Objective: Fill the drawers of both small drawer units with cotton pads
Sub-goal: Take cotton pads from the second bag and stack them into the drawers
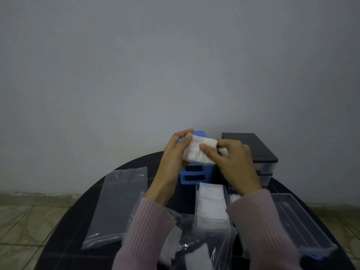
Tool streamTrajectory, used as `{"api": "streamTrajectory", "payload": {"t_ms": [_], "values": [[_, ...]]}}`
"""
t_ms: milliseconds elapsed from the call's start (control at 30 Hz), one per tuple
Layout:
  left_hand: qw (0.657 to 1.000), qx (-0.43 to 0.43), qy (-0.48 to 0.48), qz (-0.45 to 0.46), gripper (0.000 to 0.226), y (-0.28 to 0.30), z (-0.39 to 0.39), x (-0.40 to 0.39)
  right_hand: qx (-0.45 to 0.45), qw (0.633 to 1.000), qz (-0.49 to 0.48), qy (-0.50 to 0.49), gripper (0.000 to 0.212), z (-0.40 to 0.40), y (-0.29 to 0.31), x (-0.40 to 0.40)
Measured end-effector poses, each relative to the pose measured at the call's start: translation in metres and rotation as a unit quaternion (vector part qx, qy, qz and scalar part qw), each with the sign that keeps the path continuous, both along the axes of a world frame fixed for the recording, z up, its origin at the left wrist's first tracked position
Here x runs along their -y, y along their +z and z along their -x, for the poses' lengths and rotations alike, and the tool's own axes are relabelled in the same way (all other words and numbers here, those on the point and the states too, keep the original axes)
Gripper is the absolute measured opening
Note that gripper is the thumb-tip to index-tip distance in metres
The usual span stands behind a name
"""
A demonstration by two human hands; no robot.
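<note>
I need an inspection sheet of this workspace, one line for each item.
Surface: dark round table.
Job's things: stack of cotton pads held in both hands; blue drawer unit, black drawer unit; pulled-out drawer full of pads; empty clear drawer.
Clutter: flat plastic bag; opened bag with pads.
Grippers: left hand and right hand grip the stack.
Cables: nothing seen.
Surroundings: grey wall, tiled floor.
</note>
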State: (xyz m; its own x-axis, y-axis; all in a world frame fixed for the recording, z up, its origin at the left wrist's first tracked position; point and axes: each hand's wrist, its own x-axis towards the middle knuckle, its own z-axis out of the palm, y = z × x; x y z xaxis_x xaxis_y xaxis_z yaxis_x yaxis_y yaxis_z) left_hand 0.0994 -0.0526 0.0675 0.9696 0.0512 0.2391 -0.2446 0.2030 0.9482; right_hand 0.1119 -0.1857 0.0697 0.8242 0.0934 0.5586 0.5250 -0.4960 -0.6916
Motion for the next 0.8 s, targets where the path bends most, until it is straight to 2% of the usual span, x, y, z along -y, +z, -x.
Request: {"api": "streamTrajectory", "payload": {"t_ms": [100,133,167,233,300,367,467,567,633,800], "values": [[1.0,0.02,0.009,0.0,0.033,-0.001,0.0,0.001,-0.031,0.998,-0.054,0.029,0.01,0.002,0.003,-0.001],[0.999,0.028,0.021,-0.005,0.034,-0.002,0.0,0.001,-0.064,0.991,-0.106,0.059,0.014,0.003,0.004,-0.001],[0.999,0.032,0.036,-0.008,0.034,-0.003,0.0,0.0,-0.102,0.975,-0.172,0.101,0.024,0.003,0.006,0.0],[0.997,0.031,0.065,-0.009,0.033,-0.004,-0.001,-0.002,-0.158,0.917,-0.305,0.201,0.03,0.007,0.012,0.004],[0.997,0.022,0.078,-0.009,0.032,-0.004,-0.001,-0.004,-0.175,0.878,-0.365,0.256,0.041,0.01,0.016,0.007],[0.997,0.018,0.077,-0.01,0.031,-0.005,-0.001,-0.004,-0.172,0.89,-0.343,0.247,0.047,0.01,0.016,0.008],[0.997,0.016,0.074,-0.011,0.029,-0.004,-0.001,-0.002,-0.163,0.918,-0.29,0.214,0.045,0.004,0.011,0.004],[0.998,0.015,0.067,0.001,0.029,-0.003,0.0,0.0,-0.123,0.928,-0.29,0.199,0.042,0.003,0.008,0.002],[0.997,0.014,0.075,0.002,0.028,-0.004,0.0,0.0,-0.093,0.93,-0.304,0.183,0.036,0.004,0.01,0.002],[0.992,0.008,0.127,-0.011,0.027,-0.008,-0.002,0.001,-0.098,0.929,-0.319,0.159,0.008,0.007,0.012,-0.007]]}}
